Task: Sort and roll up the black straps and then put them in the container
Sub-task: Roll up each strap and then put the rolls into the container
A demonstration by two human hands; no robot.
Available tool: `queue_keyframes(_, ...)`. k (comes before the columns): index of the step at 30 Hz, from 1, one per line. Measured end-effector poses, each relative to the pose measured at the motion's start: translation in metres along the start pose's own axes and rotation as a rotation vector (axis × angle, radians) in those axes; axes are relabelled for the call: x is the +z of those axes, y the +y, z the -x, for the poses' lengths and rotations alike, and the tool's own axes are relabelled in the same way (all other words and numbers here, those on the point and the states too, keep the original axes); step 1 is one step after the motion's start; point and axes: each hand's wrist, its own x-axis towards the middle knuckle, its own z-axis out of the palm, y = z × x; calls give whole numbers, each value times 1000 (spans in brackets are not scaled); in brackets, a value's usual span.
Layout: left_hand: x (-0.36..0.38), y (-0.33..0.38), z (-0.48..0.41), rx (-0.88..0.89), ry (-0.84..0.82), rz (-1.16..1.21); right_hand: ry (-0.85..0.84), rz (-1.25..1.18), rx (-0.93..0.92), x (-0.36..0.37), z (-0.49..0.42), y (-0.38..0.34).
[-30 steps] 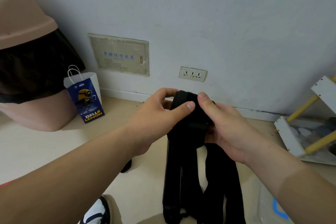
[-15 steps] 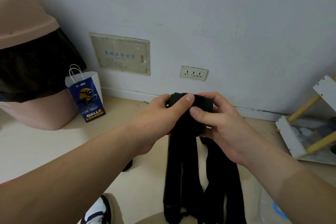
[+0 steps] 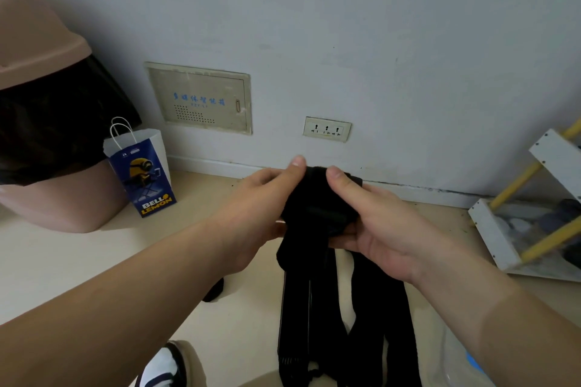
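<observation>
Black straps (image 3: 316,201): bunched into a thick wad right in front of you, held up off the floor between both hands, close to the wall.
Loose lengths (image 3: 345,317): the rest of the strapping hangs straight down from the wad and runs out of the bottom of view.
Left hand (image 3: 261,198): you're pinching the wad's left side, thumb tip up on top, fingers tucked behind it.
Right hand (image 3: 380,226): you've got the right side, thumb pressed on top, fingers curled underneath.
Floor, left: a blue paper bag (image 3: 141,173) stands just beside a pink bin (image 3: 63,198) with a black liner.
Wall: a socket (image 3: 327,129) and a beige panel (image 3: 201,97) sit low down.
Floor, right: a white rack (image 3: 490,229) with yellow rods.
Bottom edge: your shoe (image 3: 163,367) peeks out under the left forearm.
</observation>
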Motion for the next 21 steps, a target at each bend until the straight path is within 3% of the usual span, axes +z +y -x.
queue_keyframes(3, -1, -1, -1, -38, 32, 11, 81, -85, -54, -3, -3, 0)
queue_keyframes(11, 10, -7, 8, 33, -134, -63, 212, -181, -96, -12, -9, 0)
queue_keyframes(21, 13, -13, 2, 17, -32, -155, 280, -210, -107, -17, -16, -1)
